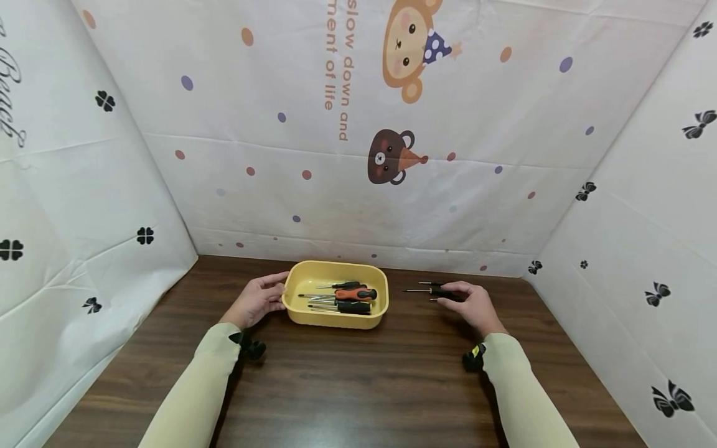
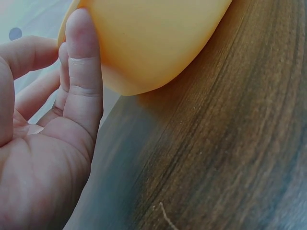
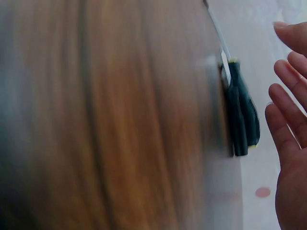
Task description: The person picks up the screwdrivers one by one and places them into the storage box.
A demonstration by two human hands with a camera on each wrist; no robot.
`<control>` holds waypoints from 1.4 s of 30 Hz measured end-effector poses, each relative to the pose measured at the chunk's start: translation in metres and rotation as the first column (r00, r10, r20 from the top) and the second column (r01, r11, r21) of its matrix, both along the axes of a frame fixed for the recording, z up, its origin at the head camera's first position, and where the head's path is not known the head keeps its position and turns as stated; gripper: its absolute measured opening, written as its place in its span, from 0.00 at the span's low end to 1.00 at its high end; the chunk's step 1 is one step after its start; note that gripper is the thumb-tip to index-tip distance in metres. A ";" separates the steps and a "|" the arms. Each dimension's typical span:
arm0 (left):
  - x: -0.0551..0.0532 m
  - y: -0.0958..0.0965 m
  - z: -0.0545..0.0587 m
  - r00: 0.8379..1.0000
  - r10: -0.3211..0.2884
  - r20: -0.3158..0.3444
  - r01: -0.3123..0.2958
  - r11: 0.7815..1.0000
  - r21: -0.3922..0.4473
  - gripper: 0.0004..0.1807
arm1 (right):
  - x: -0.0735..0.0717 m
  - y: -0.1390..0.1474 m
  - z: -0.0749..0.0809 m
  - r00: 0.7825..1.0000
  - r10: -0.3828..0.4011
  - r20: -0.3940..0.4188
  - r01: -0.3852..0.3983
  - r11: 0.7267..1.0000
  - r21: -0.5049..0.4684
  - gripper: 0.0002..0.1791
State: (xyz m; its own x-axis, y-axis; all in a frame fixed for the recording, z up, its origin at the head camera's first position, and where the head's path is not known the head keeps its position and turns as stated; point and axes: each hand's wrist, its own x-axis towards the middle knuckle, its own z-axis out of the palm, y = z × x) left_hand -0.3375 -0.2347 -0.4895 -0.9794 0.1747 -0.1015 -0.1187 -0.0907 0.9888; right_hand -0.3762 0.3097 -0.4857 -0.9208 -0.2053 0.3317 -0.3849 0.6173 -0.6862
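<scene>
My left hand (image 1: pixel 259 302) rests against the left end of a yellow plastic tray (image 1: pixel 336 320). In the left wrist view, a mostly straight finger (image 2: pixel 82 72) lies along the tray's outer wall (image 2: pixel 148 43), and another fingertip meets its rim. Several screwdrivers lie in the tray, among them one with an orange and black handle (image 1: pixel 356 294). My right hand (image 1: pixel 473 305) reaches toward a few black-handled screwdrivers (image 1: pixel 437 291) right of the tray. In the right wrist view, its spread fingers (image 3: pixel 288 105) stand apart from the black handles (image 3: pixel 238 117).
The brown wooden tabletop (image 1: pixel 358 386) extends toward the front. White patterned sheets form a back wall (image 1: pixel 325 205) and two side walls, with the tray and loose screwdrivers close to the back one.
</scene>
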 end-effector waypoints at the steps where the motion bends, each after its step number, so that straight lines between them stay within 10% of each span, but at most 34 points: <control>1: 0.000 0.000 0.000 1.000 0.001 0.002 -0.001 1.000 0.002 0.31 | -0.001 0.002 0.000 1.000 -0.011 0.002 0.010 1.000 0.019 0.21; 42: -0.001 0.000 0.000 1.000 0.001 -0.003 -0.001 1.000 0.003 0.31 | -0.015 0.012 0.018 0.994 -0.012 0.111 -0.030 0.928 0.372 0.11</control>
State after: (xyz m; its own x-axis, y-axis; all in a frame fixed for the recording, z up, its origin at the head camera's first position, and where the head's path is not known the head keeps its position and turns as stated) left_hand -0.3382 -0.2351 -0.4892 -0.9798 0.1738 -0.0984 -0.1160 -0.0940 0.9888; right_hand -0.3908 0.3220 -0.4680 -0.9445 -0.3029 0.1270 -0.3272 0.8335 -0.4452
